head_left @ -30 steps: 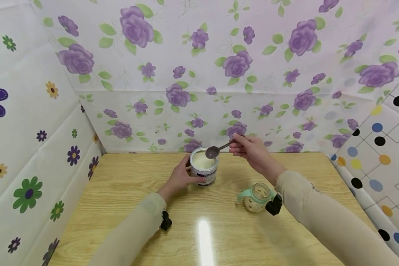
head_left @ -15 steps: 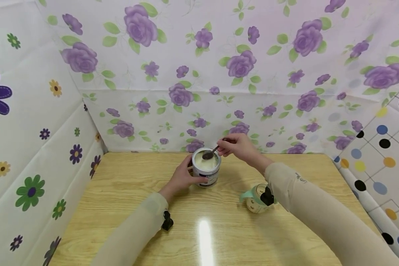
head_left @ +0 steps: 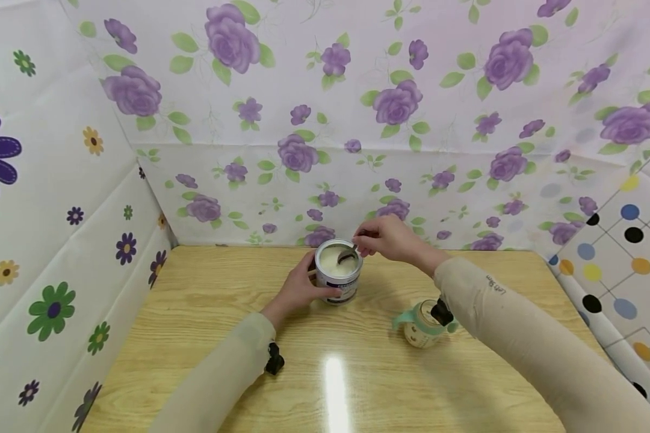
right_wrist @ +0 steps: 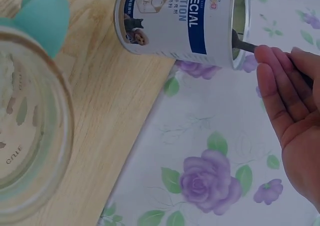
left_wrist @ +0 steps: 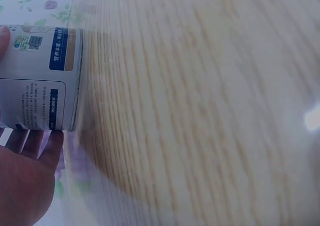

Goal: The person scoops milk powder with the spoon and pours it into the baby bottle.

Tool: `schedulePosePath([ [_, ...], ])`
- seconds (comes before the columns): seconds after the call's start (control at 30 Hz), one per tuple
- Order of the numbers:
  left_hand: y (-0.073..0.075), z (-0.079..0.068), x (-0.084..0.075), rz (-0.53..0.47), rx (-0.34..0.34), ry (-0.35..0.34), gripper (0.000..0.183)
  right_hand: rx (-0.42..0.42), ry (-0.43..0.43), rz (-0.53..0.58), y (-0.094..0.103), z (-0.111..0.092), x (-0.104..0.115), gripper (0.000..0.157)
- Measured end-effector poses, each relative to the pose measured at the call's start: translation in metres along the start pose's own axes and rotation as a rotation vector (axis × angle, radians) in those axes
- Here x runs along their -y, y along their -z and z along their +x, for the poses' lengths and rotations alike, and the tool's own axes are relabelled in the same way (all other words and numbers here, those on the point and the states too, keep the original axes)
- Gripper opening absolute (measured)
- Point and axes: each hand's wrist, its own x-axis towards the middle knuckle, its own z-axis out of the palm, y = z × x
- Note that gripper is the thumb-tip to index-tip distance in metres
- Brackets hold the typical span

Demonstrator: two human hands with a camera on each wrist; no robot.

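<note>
An uncovered milk powder can with a white and blue label stands upright near the table's back edge. My left hand grips it from the left, thumb across the front and fingers behind; the left wrist view shows the can between the thumb and fingers. Pale powder fills much of it. My right hand pinches the handle of a dark scoop spoon, whose bowl is inside the can at the powder. Seen from the right wrist, the spoon's handle crosses the rim.
A glass cup with mint-green handles stands below my right forearm, partly covered by the black wrist camera. The wooden table meets flowered cloth behind the can. Patterned cloth also hangs at both sides.
My right hand has moved left and lowered the spoon from above the can's rim into the powder, tilting its handle steeper. The left hand keeps its grip on the can.
</note>
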Motion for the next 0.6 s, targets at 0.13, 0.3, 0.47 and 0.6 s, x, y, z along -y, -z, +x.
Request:
schedulePosePath([
  [0.13, 0.000, 0.000, 0.000, -0.003, -0.003, 0.009, 0.105, 0.044, -0.079, 0.077, 0.000, -0.004, -0.003, 0.023],
  [0.3, 0.000, 0.000, 0.001, -0.006, -0.008, 0.005, 0.104, 0.049, -0.175, 0.248, -0.004, -0.010, -0.011, 0.026],
  [0.47, 0.000, 0.000, 0.002, -0.002, -0.005, 0.006, 0.103, 0.025, -0.263, 0.444, -0.011, -0.011, -0.017, 0.027],
  [0.6, 0.000, -0.001, 0.000, -0.012, -0.004, 0.009, 0.104, -0.002, -0.324, 0.598, -0.018, -0.009, -0.022, 0.031],
])
